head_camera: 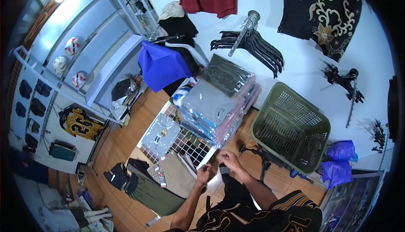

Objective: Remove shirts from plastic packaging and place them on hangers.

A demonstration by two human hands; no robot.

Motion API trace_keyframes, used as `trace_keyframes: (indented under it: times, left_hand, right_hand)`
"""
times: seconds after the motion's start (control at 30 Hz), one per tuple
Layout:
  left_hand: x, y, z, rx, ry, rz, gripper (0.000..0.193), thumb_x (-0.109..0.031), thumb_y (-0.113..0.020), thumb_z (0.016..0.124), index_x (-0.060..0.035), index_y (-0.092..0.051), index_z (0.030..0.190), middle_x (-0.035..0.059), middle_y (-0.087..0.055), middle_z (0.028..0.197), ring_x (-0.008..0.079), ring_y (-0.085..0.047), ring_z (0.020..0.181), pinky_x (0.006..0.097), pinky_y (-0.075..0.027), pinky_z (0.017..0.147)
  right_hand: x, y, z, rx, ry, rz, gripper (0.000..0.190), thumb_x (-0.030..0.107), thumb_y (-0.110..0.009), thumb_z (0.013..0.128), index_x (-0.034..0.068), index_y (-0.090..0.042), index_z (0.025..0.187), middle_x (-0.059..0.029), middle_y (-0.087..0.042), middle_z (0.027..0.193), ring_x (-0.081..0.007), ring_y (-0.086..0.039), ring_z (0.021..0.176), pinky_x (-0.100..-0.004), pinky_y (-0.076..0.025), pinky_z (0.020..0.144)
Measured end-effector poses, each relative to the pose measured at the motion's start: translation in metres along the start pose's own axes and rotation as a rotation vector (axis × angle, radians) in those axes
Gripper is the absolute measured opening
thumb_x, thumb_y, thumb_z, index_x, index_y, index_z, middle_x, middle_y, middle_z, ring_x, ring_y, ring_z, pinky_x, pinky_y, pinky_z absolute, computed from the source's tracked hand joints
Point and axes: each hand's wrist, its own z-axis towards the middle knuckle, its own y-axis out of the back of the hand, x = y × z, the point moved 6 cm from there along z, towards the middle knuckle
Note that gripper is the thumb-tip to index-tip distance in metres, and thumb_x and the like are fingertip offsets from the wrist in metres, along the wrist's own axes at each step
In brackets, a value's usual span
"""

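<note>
My left hand [204, 174] is raised just beside the near corner of a white wire-grid table [207, 156], fingers curled. My right hand [229, 160] is a little further right, near the same corner, with bent fingers. Whether either hand pinches something thin is too small to tell. Just beyond them rises a stack of clothes in clear plastic bags, with a grey bagged garment [205, 102] and a dark olive bagged garment [223, 73] on top. A light grey bagged shirt [161, 135] lies on the grid. Closer to me are folded beige trousers [177, 171] with tags and olive trousers [155, 197].
An olive perforated plastic basket [291, 124] stands to the right. Black hangers [253, 46] hang from a wall rod [239, 39] behind the stack. Purple plastic bags [338, 165] sit at the right. A blue cloth [163, 64] and a shelving rack [114, 69] are at the left.
</note>
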Motion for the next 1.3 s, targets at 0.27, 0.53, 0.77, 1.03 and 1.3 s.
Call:
trace_keyframes:
  times: [0.27, 0.53, 0.77, 1.03, 1.3]
  left_hand:
    - [-0.113, -0.022, 0.156, 0.076, -0.032, 0.146, 0.031, -0.023, -0.065, 0.093, -0.0012, -0.063, 0.115, 0.0023, -0.066, 0.089, 0.0115, -0.063, 0.079, 0.0251, -0.048, 0.064]
    - [-0.119, -0.025, 0.259, -0.096, 0.238, 0.003, 0.057, -0.026, -0.074, 0.083, 0.0007, -0.051, 0.128, 0.0103, -0.062, 0.118, 0.0172, -0.060, 0.088, 0.0310, -0.050, 0.064]
    - [-0.077, -0.010, 0.289, -0.472, 0.281, 0.021, 0.051, -0.016, -0.074, 0.081, -0.0029, -0.046, 0.122, 0.0079, -0.061, 0.097, 0.0175, -0.059, 0.082, 0.0336, -0.051, 0.068]
    - [-0.081, -0.051, 0.287, -0.235, 0.437, -0.152, 0.024, -0.017, -0.073, 0.081, -0.0058, -0.057, 0.094, 0.0018, -0.054, 0.072, 0.0128, -0.050, 0.056, 0.0268, -0.039, 0.050]
    - [-0.114, -0.028, 0.289, -0.208, 0.159, 0.021, 0.030, -0.028, -0.067, 0.087, -0.0009, -0.058, 0.098, 0.0039, -0.055, 0.076, 0.0122, -0.049, 0.064, 0.0306, -0.040, 0.053]
  right_hand:
    - [0.014, 0.039, 0.172, -0.285, 0.011, -0.220, 0.030, 0.014, -0.068, 0.085, 0.000, -0.063, 0.111, -0.0153, -0.070, 0.098, -0.0244, -0.068, 0.096, -0.0354, -0.054, 0.084]
    - [0.030, 0.051, 0.236, -0.405, -0.028, -0.269, 0.043, 0.012, -0.065, 0.073, 0.000, -0.060, 0.114, -0.0204, -0.066, 0.105, -0.0363, -0.063, 0.094, -0.0447, -0.050, 0.087]
    - [0.007, 0.057, 0.251, -0.637, -0.050, -0.439, 0.047, 0.013, -0.071, 0.073, 0.002, -0.056, 0.116, -0.0173, -0.065, 0.101, -0.0310, -0.064, 0.090, -0.0404, -0.053, 0.079]
    - [-0.017, 0.086, 0.227, -0.575, -0.271, -0.037, 0.042, 0.020, -0.068, 0.081, 0.004, -0.050, 0.115, -0.0146, -0.065, 0.097, -0.0291, -0.067, 0.084, -0.0396, -0.053, 0.077]
    - [-0.028, 0.081, 0.204, -0.582, -0.380, 0.297, 0.028, 0.031, -0.053, 0.095, 0.007, -0.052, 0.111, -0.0112, -0.065, 0.096, -0.0193, -0.066, 0.073, -0.0349, -0.054, 0.058]
